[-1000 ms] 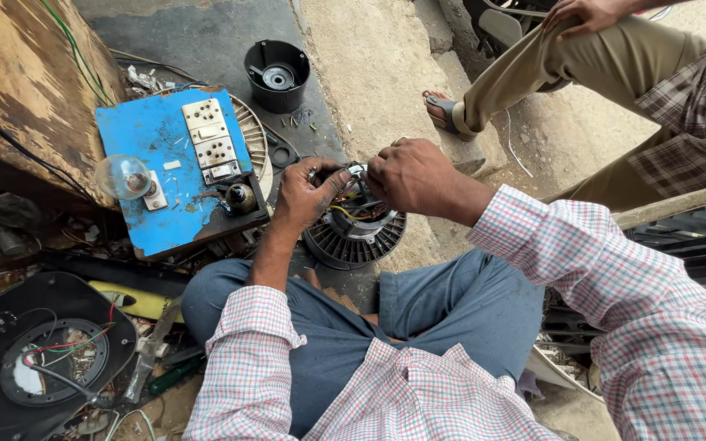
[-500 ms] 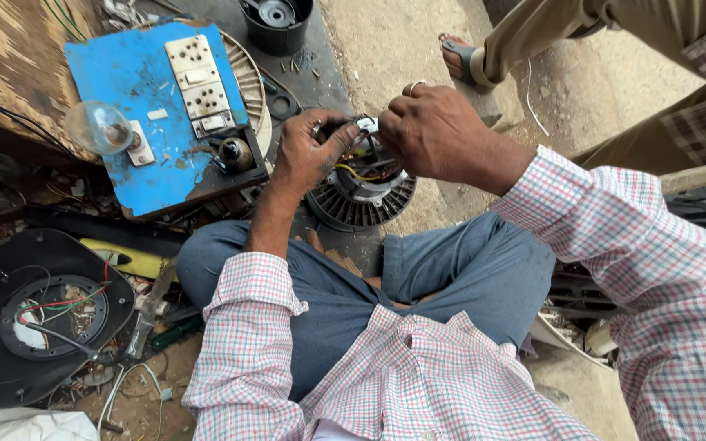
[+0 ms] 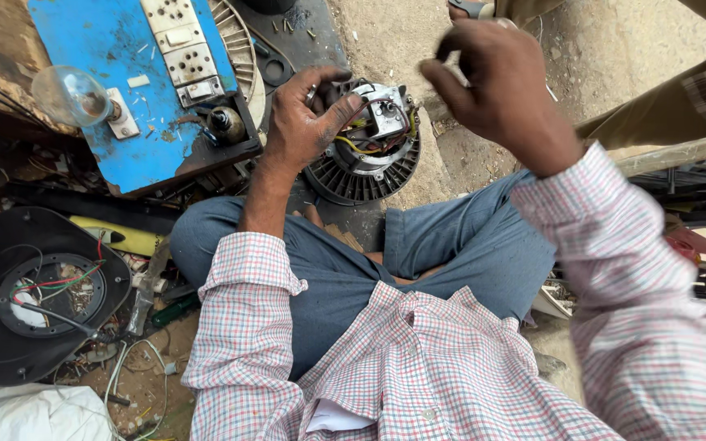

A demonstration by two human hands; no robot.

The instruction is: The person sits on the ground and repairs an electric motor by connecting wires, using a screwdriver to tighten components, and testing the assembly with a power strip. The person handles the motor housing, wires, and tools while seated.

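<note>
A round fan motor [image 3: 365,159] with dark cooling fins and red, yellow and black wires on top rests on the ground between my knees. My left hand [image 3: 304,122] grips its left side, thumb across the top. My right hand [image 3: 500,90] is raised above and to the right of the motor, apart from it, fingers curled with the fingertips pinched; whether it holds anything small I cannot tell.
A blue test board [image 3: 136,82] with sockets, switches and a clear bulb [image 3: 71,94] lies at the left. A black round housing [image 3: 34,294] with wires sits lower left beside a yellow tool [image 3: 120,237]. Another person's leg [image 3: 672,90] is at the upper right.
My right hand has lifted off the motor and moved up and right. The left hand stays on the motor. The view has shifted closer and downward.
</note>
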